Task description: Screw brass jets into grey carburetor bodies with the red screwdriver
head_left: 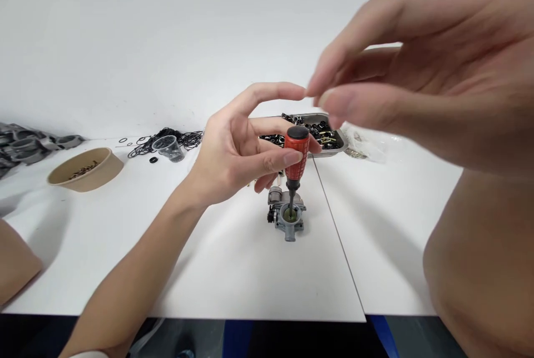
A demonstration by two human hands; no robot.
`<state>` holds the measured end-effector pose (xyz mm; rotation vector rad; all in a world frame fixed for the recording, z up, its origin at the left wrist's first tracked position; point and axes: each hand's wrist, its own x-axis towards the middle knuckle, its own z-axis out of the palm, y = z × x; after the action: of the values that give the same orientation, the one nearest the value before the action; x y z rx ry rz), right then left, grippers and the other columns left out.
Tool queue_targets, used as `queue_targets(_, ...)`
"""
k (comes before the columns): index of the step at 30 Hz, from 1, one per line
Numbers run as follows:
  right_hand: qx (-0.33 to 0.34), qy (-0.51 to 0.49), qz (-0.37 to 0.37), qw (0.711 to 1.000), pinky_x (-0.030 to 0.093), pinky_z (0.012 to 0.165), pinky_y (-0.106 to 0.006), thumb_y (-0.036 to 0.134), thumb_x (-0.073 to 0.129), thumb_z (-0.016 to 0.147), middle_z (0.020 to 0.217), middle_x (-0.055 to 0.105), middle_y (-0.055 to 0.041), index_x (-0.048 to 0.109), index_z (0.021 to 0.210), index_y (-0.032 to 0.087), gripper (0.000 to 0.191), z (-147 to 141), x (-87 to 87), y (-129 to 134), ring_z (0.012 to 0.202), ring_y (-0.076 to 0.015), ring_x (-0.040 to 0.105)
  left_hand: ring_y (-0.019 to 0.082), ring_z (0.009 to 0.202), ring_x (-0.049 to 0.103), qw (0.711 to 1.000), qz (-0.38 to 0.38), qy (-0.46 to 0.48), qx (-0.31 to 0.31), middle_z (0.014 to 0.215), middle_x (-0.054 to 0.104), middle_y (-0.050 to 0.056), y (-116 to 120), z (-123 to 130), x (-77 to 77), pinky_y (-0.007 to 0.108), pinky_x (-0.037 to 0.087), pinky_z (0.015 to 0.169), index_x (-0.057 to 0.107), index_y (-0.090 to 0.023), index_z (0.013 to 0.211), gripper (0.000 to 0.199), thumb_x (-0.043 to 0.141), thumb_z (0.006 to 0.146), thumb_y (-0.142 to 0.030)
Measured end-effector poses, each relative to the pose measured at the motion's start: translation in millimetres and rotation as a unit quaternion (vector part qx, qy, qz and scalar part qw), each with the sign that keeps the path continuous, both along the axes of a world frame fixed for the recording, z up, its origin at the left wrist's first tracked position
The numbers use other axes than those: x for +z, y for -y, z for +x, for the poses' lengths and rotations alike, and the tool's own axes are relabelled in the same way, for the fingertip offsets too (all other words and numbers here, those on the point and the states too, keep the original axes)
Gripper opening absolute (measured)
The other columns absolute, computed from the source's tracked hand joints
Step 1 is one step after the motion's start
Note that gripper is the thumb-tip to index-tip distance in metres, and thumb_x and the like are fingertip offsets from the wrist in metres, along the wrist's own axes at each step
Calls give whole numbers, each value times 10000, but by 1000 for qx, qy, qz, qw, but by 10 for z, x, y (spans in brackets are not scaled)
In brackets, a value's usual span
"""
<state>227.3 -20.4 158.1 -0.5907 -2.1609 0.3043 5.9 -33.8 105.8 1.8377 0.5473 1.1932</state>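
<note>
A small grey metal carburetor (pixel 287 224) sits on the white table below my hands. Upright in its round opening stands a screwdriver (pixel 297 162) with a red handle and black cap, its tip down inside. My left hand (pixel 246 144) holds the handle, thumb on the near side, some fingers behind it and the index finger stretched out above. Higher and closer to the camera, my right hand (pixel 417 74) has thumb and fingertips brought together in a pinch. Its fingertips appear close to the left index fingertip; whatever they may hold cannot be made out.
Behind my left hand is a metal tray (pixel 340 144) of small dark and brass parts, with a clear plastic bag (pixel 367 144) beside it. Leftward are black rubber rings (pixel 189 140), a plastic cup (pixel 168 148), a tan bowl (pixel 104 172) of screws and grey ring-shaped parts (pixel 27 149).
</note>
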Motion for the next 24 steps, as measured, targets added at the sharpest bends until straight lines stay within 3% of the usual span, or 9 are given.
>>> queue_targets(2, 41, 46, 44, 997, 565, 654, -270, 291, 598, 916, 924, 668, 63, 669, 915, 268, 75, -62, -6, 13, 790, -147, 669, 150, 604, 692, 1000, -9, 5, -13, 905, 734, 37, 2, -2, -6, 186, 456, 359, 509, -246, 1241, 523, 743, 781, -165)
queue_targets(5, 80, 109, 87, 987, 574, 661, -251, 158, 607, 904, 906, 677, 66, 688, 896, 301, 164, -126, -68, -13, 787, -139, 666, 151, 612, 693, 1000, -22, 6, -18, 801, 720, 1, 1, -6, -4, 187, 496, 401, 518, -242, 1225, 503, 745, 782, -168)
queue_targets(12, 45, 127, 108, 985, 511, 614, -281, 207, 612, 920, 821, 660, 46, 686, 879, 311, 134, -164, -89, -14, 748, -160, 641, 155, 623, 696, 1000, -14, -2, -10, 846, 714, 7, 16, -1, 11, 185, 479, 382, 538, -245, 1206, 453, 734, 799, -216)
queue_targets(19, -59, 101, 178, 977, 411, 532, -306, 276, 705, 855, 577, 540, 32, 585, 684, 256, 210, -309, -114, 39, 563, -152, 503, 165, 666, 698, 999, 17, -30, 2, 913, 718, 21, 31, 11, 24, 193, 494, 413, 494, -241, 1272, 597, 768, 747, -159)
queue_targets(24, -36, 109, 182, 977, 404, 532, -296, 314, 674, 893, 613, 571, 34, 573, 682, 241, 245, -292, -111, 39, 580, -141, 525, 132, 631, 682, 998, 55, -22, 4, 993, 699, 13, -17, -4, 15, 175, 502, 432, 536, -231, 1246, 567, 776, 737, -164)
